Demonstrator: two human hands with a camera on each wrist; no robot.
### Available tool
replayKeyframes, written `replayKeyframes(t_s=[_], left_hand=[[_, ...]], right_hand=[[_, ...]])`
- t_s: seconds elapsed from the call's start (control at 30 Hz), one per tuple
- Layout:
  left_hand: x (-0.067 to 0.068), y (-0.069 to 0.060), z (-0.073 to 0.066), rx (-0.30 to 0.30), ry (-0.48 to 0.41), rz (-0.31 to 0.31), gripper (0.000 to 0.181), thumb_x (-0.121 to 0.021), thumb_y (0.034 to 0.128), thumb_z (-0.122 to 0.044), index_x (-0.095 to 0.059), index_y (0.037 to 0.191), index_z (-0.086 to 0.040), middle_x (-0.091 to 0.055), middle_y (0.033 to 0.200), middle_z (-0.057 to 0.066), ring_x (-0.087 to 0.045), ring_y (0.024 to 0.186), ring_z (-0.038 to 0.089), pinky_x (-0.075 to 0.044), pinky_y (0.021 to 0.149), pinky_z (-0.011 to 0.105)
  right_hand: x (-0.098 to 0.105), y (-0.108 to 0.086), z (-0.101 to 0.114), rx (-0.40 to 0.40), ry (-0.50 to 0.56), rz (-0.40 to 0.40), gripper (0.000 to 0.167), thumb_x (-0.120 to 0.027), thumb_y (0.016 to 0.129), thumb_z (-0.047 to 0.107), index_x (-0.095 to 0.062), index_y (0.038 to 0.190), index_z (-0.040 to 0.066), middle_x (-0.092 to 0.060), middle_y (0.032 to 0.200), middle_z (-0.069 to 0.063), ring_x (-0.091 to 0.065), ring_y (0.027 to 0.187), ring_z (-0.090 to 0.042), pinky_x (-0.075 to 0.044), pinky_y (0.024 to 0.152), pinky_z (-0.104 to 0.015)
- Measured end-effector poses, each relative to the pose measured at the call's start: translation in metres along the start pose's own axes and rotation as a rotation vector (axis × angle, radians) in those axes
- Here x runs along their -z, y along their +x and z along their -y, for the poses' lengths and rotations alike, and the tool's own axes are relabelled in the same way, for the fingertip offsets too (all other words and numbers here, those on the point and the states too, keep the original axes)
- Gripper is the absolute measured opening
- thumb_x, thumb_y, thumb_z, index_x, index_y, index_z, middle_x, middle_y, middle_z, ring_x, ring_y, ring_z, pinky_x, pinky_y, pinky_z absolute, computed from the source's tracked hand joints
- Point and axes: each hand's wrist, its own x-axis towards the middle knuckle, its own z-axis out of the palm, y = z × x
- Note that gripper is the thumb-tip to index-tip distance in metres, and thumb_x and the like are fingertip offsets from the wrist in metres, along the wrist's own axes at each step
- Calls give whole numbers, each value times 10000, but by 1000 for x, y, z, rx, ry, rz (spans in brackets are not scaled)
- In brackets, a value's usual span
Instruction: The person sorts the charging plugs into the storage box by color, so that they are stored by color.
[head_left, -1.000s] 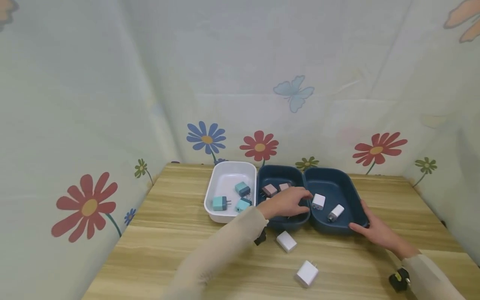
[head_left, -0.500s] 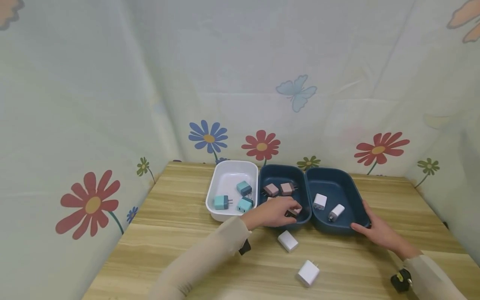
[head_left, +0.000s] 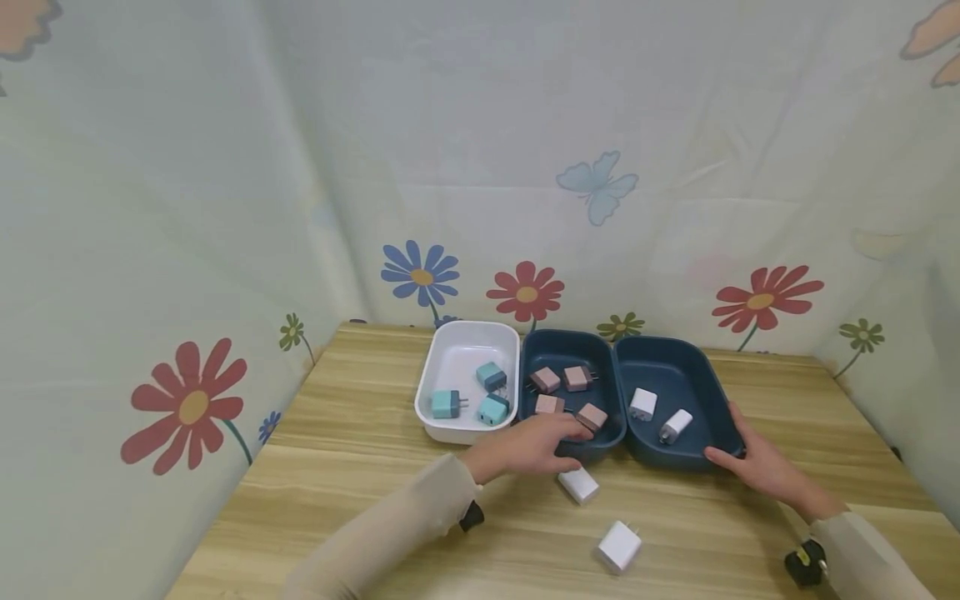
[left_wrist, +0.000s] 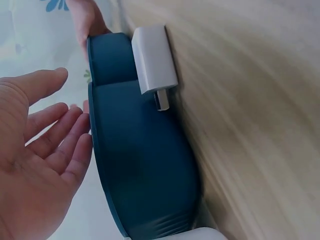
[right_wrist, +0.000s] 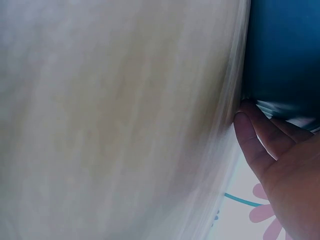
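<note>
My left hand (head_left: 536, 448) reaches over the front edge of the middle dark blue tray (head_left: 555, 337), fingers loosely extended and nothing in them. In the left wrist view, its thumb and fingers (left_wrist: 75, 160) are spread beside that tray's rim. Several pink plug chargers (head_left: 577, 378) lie inside. Just in front, a white charger (head_left: 579, 486) lies on the table, partly covered by the hand in the head view. My right hand (head_left: 768, 467) holds the front right corner of the right dark blue tray (head_left: 660, 348), which contains two white chargers (head_left: 642, 404).
A white tray (head_left: 468, 333) with three teal chargers (head_left: 446, 404) stands left of the blue trays, the three side by side. Another white charger (head_left: 619, 547) lies nearer on the wooden table (head_left: 360, 450). A flowered cloth (head_left: 480, 167) hangs behind.
My left hand has drawn back left and toward me from the right side of the middle tray, and a pink charger at its front now shows. My right hand stays at its corner.
</note>
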Motion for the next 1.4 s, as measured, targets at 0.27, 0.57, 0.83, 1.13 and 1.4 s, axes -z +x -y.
replayKeyframes(t_s=[0.27,0.57,0.83,1.13,1.4], left_hand=[[-4,-9,-9,-54,-3,14,407,-660,900,-268,-582,1267,-110,-586,1212,-35,-525,1088,27,-393,933,150],[-24,-8,-10,-49,58,101,449,-692,873,-276,-571,1277,-121,-569,1226,-33,-520,1035,23,-403,884,133],[-37,-10,-8,-21,97,153,432,-667,892,-263,-555,1297,-164,-546,1242,-58,-495,1069,15,-400,911,152],[-40,-10,-10,-50,194,155,427,-671,889,-259,-556,1290,-164,-534,1272,-43,-475,1134,49,-375,957,175],[-43,-10,-7,-84,269,147,385,-665,892,-269,-584,1257,-176,-567,1198,-58,-486,1067,62,-379,925,164]], right_hand=[[3,1,2,2,-12,3,1013,-621,902,399,76,1449,-91,-151,1387,-461,-270,1198,-617,-276,927,-698],[0,3,0,-1,-20,-3,1026,-627,888,429,46,1449,-105,-146,1402,-447,-252,1220,-613,-252,948,-696],[1,2,0,19,-6,-9,1013,-627,898,399,61,1449,-100,-139,1403,-447,-251,1216,-615,-261,933,-702],[-1,3,-1,27,-13,-19,1001,-628,898,388,47,1450,-105,-137,1414,-436,-247,1224,-614,-261,932,-703],[-4,4,-4,23,-14,-24,1003,-627,896,397,45,1455,-95,-155,1405,-443,-261,1218,-613,-268,935,-698]])
